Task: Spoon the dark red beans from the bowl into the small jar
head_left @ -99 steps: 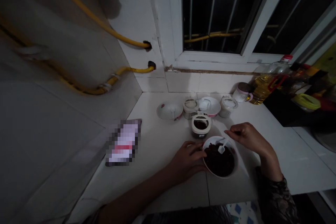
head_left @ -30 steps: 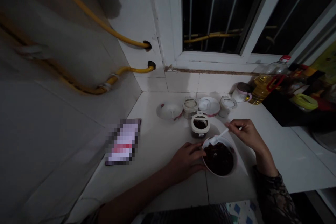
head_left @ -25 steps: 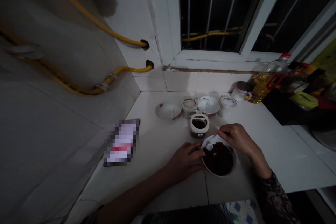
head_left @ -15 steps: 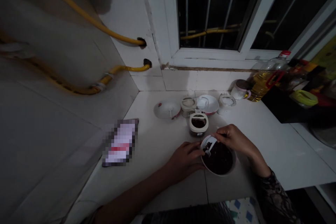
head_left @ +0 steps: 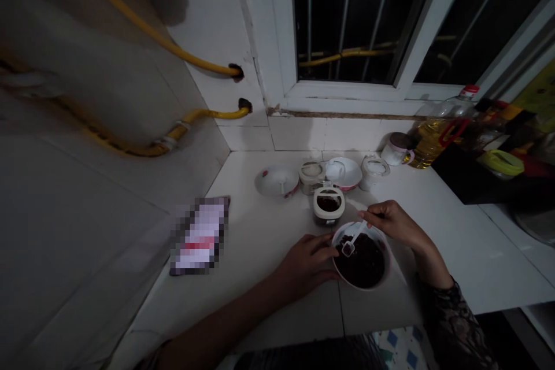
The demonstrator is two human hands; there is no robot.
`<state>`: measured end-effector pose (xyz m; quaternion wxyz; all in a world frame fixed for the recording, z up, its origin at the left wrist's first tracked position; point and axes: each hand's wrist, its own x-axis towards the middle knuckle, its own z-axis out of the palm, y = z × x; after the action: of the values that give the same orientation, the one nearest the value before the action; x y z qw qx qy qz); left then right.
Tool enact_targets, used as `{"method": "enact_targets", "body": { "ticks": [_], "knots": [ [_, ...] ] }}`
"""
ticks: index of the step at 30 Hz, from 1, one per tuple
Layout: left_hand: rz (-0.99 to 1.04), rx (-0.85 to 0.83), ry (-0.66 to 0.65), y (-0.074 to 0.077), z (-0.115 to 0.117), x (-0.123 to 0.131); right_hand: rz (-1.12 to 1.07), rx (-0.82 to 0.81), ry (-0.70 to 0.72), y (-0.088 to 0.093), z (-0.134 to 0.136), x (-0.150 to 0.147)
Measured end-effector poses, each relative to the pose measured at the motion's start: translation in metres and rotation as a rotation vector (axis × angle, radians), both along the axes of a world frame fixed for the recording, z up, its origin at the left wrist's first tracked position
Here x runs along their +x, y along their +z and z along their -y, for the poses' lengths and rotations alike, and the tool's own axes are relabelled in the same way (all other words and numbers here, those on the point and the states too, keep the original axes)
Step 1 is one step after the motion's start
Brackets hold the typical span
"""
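Note:
A white bowl (head_left: 383, 233) with dark, wet-looking contents (head_left: 364, 266) stands on the counter in front of me. My left hand (head_left: 310, 257) grips the bowl's left rim, fingers bent around its side. Between the thumb and fingers of my right hand (head_left: 388, 221) is the handle of a small white spoon (head_left: 354, 240). The spoon slants down to the left, its head over the dark contents near the bowl's left side. Just behind the bowl sits a clear jar (head_left: 328, 207) with a pale rim and dark contents.
Farther back are a shallow bowl (head_left: 275, 182), a spice jar (head_left: 311, 176), a white bowl (head_left: 353, 170), another jar (head_left: 375, 172) and a lidded mug (head_left: 396, 150). An oil bottle (head_left: 433, 133) stands at right beside a black box (head_left: 459, 176). A blurred-out packet (head_left: 199, 237) lies at left.
My right hand has moved slightly right and up with the spoon, and the spoon head has turned and shifted right within the bowl. My left hand stays on the bowl.

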<state>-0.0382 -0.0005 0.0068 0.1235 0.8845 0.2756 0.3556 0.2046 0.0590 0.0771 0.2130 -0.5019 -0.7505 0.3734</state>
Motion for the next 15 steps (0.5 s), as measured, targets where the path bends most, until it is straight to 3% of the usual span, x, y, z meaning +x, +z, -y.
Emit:
{"method": "enact_targets", "body": {
  "ticks": [6, 15],
  "knots": [
    [-0.004, 0.008, -0.003, -0.0009, -0.0001, -0.0006, -0.083, -0.020, -0.084, 0.0024, -0.0031, 0.0035],
    [0.003, 0.030, 0.011, 0.0005, -0.0009, -0.0001, -0.122, -0.146, -0.097, -0.0030, -0.0084, 0.0029]
  ]
}}
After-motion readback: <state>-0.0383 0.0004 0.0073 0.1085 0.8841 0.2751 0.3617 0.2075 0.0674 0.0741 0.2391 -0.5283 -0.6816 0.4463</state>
